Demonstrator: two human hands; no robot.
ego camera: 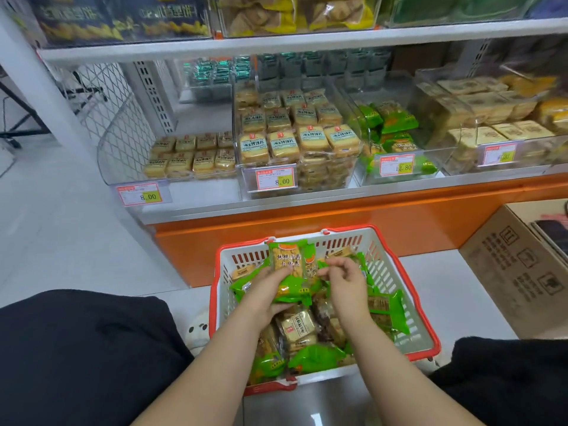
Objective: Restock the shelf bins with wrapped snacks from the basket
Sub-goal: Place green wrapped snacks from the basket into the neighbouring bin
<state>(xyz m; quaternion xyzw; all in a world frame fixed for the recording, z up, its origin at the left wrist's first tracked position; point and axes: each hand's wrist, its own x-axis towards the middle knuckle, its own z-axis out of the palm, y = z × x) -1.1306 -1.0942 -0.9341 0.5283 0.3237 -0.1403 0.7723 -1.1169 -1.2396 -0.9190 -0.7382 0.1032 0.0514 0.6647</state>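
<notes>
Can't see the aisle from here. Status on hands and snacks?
Left hand holds green snack packs over basket. Right hand pinching another pack. Green-pack bin ahead, unobstructed.

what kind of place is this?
Most likely a small snack shop: clear shelf bins of wrapped snacks, price tags on their fronts, and a shopping basket on the floor.

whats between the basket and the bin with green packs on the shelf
In the head view, the orange shelf base and the metal shelf lip lie between the basket and the green-pack bin.
</notes>
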